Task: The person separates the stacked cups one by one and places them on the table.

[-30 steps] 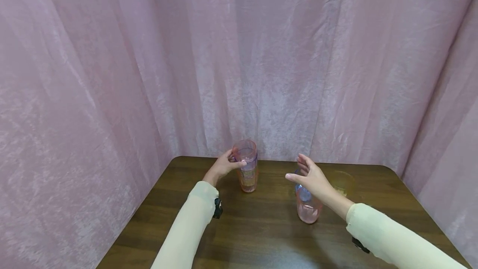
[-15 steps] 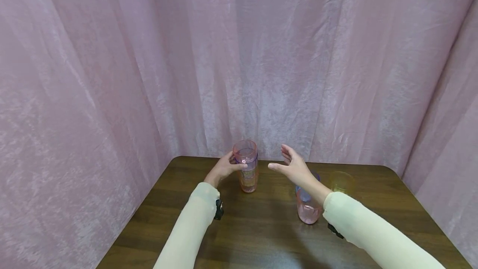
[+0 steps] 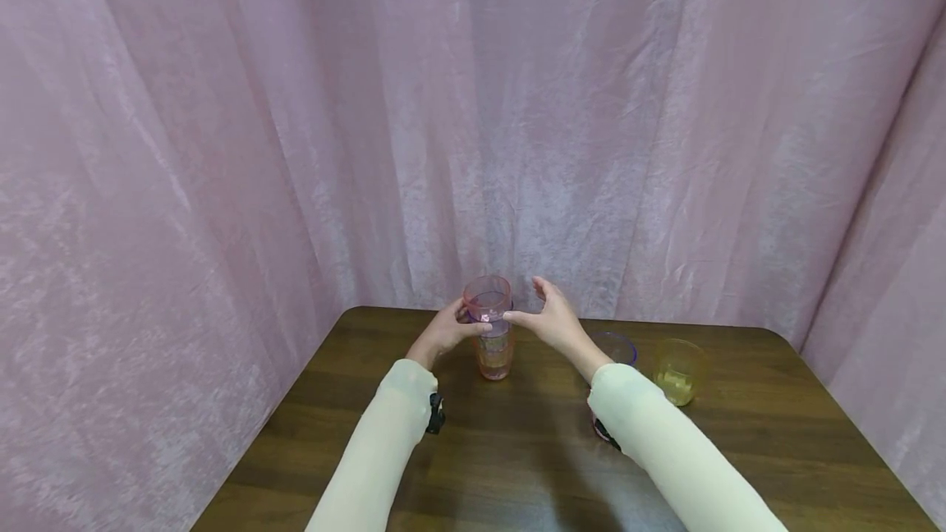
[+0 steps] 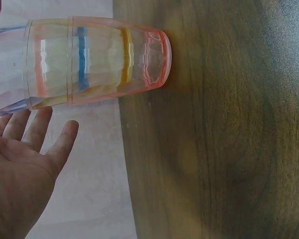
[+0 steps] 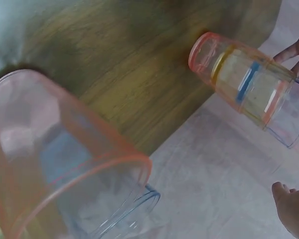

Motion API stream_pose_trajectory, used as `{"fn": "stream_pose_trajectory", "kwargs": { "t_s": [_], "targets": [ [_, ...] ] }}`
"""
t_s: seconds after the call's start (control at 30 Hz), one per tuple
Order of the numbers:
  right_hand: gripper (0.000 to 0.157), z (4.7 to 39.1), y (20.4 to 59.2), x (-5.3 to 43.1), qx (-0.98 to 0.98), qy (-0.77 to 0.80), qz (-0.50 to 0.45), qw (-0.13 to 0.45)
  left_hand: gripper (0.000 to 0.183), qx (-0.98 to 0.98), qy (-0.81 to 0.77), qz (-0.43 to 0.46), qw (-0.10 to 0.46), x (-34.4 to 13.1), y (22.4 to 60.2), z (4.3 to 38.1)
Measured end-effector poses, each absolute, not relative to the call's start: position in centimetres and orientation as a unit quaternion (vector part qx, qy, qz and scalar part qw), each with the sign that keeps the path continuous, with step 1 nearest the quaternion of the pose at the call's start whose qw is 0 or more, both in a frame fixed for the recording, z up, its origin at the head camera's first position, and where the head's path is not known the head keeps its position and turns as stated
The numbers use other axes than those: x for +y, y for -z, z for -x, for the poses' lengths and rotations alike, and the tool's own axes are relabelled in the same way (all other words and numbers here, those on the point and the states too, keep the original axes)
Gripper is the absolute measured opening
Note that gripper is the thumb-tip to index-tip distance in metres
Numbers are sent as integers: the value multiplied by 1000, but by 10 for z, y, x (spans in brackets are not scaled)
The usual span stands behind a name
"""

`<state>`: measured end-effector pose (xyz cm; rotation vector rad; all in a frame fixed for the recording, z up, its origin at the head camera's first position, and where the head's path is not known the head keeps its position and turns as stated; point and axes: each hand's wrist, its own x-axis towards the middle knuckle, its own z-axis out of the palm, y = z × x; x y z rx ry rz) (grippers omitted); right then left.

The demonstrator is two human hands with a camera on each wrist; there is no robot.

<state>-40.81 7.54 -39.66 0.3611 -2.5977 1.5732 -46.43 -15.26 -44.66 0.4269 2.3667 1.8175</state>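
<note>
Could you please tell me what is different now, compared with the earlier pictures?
The right hand moved leftward, from near the blue cup to beside the cup stack; whether it touches is unclear. Nothing was visibly let go. The left hand still holds the stack; the yellow cup stayed in place.

Head view: soft, even light; I record shadow and glare on the table point(image 3: 502, 450) toward 5 o'clock. Wrist views dimmer: glare at 2 o'clock in my left, with glints on the stacked cups point(image 4: 92, 62); glare at 10 in my right, its pink cup point(image 5: 72, 144) blurred at 8.
</note>
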Motion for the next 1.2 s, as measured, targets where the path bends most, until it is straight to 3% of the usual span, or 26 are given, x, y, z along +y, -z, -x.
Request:
{"fn": "stream_pose_trajectory", "kwargs": {
  "t_s": [0.67, 1.2],
  "targets": [
    [104, 429, 396, 39, -869, -479, -107, 59, 78, 781, -600, -160, 69, -154, 445, 466],
    [87, 435, 398, 31, -830, -550, -76, 43, 71, 803, -575, -146, 62, -156, 447, 467]
  ]
}}
